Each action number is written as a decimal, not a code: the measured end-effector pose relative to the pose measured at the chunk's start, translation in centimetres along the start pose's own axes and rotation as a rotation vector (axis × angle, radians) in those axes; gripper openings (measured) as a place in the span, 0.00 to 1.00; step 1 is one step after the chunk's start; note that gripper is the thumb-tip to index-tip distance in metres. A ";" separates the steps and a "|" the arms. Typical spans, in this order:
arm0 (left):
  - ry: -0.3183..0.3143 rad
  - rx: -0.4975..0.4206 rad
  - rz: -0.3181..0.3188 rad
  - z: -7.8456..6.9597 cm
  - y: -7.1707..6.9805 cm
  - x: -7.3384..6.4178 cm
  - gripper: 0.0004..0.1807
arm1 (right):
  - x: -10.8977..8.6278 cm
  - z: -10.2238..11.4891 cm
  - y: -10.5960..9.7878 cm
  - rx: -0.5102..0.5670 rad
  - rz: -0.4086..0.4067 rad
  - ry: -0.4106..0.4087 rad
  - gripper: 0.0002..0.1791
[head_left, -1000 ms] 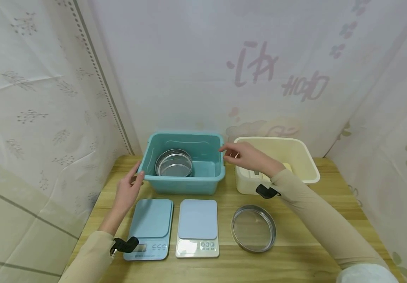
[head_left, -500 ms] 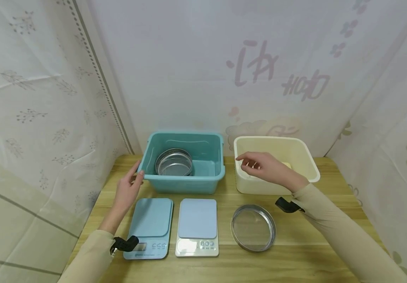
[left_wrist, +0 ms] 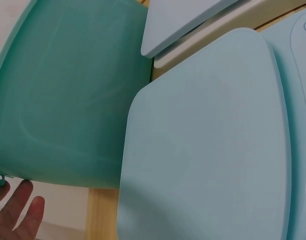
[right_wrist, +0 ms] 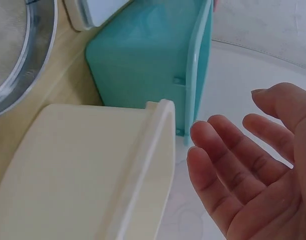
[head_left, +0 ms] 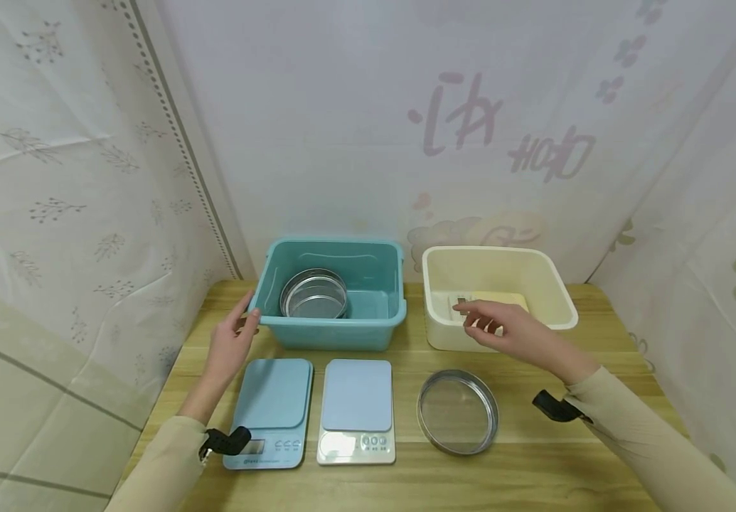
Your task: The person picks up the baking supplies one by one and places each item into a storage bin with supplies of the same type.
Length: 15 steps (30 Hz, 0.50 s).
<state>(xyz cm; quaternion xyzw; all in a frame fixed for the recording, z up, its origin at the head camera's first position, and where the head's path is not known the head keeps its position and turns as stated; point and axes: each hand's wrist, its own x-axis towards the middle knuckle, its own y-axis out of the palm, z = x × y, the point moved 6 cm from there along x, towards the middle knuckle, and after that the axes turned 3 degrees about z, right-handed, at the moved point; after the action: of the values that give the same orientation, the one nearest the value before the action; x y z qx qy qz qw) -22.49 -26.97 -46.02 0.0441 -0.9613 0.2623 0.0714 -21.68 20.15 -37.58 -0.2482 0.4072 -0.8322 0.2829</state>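
My left hand [head_left: 232, 345] touches the front left corner of a teal plastic basin [head_left: 329, 334], its thumb at the rim and its fingers along the left side. Two round metal sieves [head_left: 313, 294] lie inside that basin, one seemingly stacked on the other. Over the front rim of a cream basin [head_left: 500, 252] hovers my right hand [head_left: 521, 334], fingers loosely bent and holding nothing; the right wrist view shows its palm bare. Partly behind this hand, a yellow and white kitchen scale [head_left: 498, 299] lies in the cream basin.
A blue kitchen scale [head_left: 273, 398] and a white kitchen scale [head_left: 358, 398] lie side by side before the teal basin. Right of them, another round sieve [head_left: 457, 412] rests on the wooden table [head_left: 406, 491]. A printed curtain [head_left: 342, 142] hangs behind the basins.
My right hand has moved from the teal basin's right rim rightward and toward me, over the front of the cream basin. My left hand has stayed at the teal corner.
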 end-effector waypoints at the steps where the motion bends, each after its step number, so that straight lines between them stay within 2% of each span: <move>1: -0.002 0.001 0.000 0.0 0.0 0.0 0.30 | -0.4 0.0 0.0 0.001 -0.001 0.000 0.21; 6: 0.000 0.001 -0.008 0.1 -0.1 -0.1 0.30 | -2.4 -0.1 0.5 -0.002 -0.014 -0.002 0.21; 15: 0.008 -0.007 -0.015 0.0 0.0 -0.1 0.30 | -5.5 -1.7 2.1 0.000 -0.048 0.017 0.21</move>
<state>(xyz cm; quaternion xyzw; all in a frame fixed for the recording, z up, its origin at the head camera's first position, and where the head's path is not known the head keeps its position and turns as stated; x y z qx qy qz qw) -22.42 -26.96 -46.07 0.0501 -0.9615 0.2588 0.0774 -18.26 23.68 -41.27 -0.2506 0.4036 -0.8409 0.2593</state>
